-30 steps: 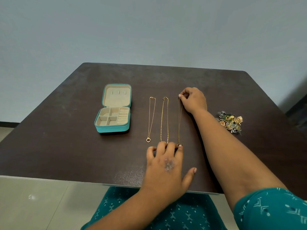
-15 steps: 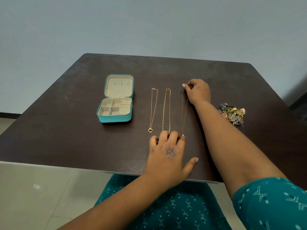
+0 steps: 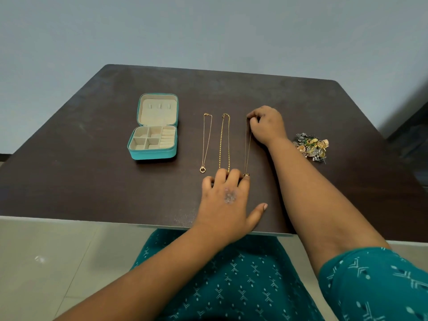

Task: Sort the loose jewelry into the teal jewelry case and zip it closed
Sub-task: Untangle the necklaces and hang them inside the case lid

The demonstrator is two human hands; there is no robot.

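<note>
The teal jewelry case (image 3: pixel 152 137) lies open on the left part of the dark table (image 3: pixel 92 181), its lid folded back flat away from the person. The beige lining shows four small square compartments, a row of ring rolls on the right side of the tray, and three small tabs in the lid. No brand, label or writing can be read on it.

To its right, three gold necklaces lie stretched out side by side. The left necklace (image 3: pixel 206 142) ends in a small ring pendant at the near end. The middle necklace (image 3: pixel 225 142) is a thicker chain. The right necklace (image 3: pixel 247 147) is pinched at its far end by the curled fingers of the right hand (image 3: pixel 267 125). The left hand (image 3: pixel 228 198) lies flat on the table, fingers straight and spread, its fingertips touching the near ends of the middle and right necklaces.

Further right, well apart from the case, sits a pile of loose jewelry (image 3: pixel 311 147), gold, green and silver pieces tangled together.
</note>
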